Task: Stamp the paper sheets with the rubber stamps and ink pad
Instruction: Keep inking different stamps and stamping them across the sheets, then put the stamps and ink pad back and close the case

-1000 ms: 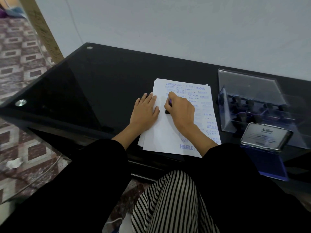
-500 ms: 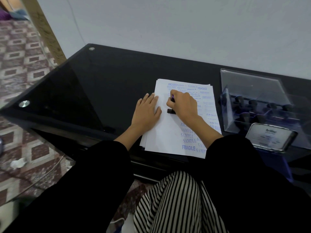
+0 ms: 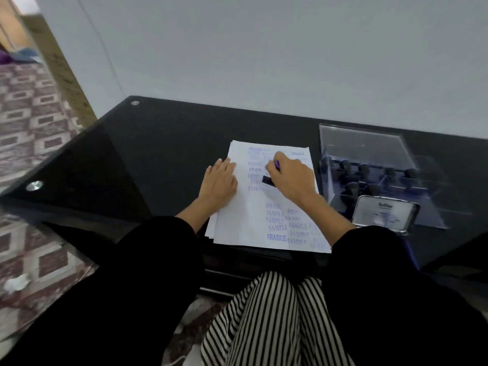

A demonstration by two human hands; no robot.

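Observation:
A stack of white paper sheets (image 3: 245,228) lies on the black glass table, its top sheet covered with blue SAMPLE and FRAGILE prints. My right hand (image 3: 290,178) grips a black rubber stamp (image 3: 268,180) with a purple top and holds its base on the sheet's upper middle. My left hand (image 3: 220,180) lies flat, fingers spread, on the stack's left edge. An ink pad (image 3: 383,215) with its metal lid raised stands to the right of the paper.
A clear plastic case (image 3: 369,165) with several black-handled stamps stands behind the ink pad at the right. The black glass table (image 3: 132,159) stretches bare to the left, against a grey wall. Striped trousers show at the near edge; patterned floor lies at left.
The stamp in my right hand has shifted slightly up the sheet, uncovering more SAMPLE prints below it. My left hand has stayed flat on the paper's edge.

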